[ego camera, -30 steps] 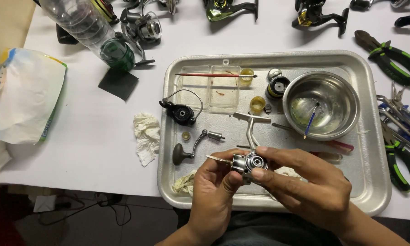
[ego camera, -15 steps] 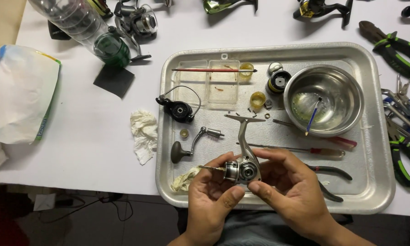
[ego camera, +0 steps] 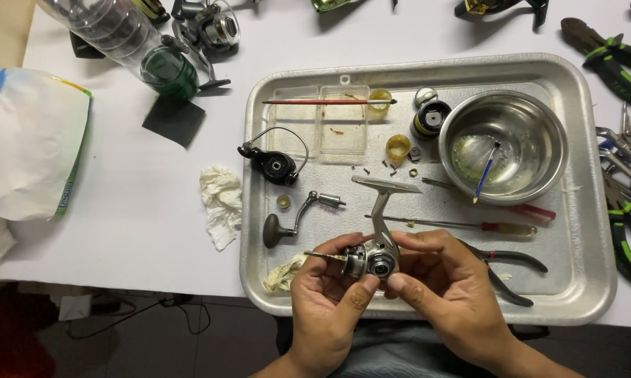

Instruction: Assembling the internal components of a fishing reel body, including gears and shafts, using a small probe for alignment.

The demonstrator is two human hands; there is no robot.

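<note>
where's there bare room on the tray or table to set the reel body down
Bare tray floor lies right of the pliers, below the steel bowl. Bare table lies between the crumpled tissue and the plastic bag. It is crowded around the crank handle, screwdrivers and both hands.

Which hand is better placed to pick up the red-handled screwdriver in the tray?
Right, likely. The right hand holds the reel body just below the red-handled screwdriver; the left hand is farther off, across the reel.

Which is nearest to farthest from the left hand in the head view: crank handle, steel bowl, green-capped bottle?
From the left hand:
1. Crank handle, just above it in the tray.
2. Green-capped bottle, far upper left, off the tray.
3. Steel bowl, upper right in the tray.
2 and 3 are close.
</note>
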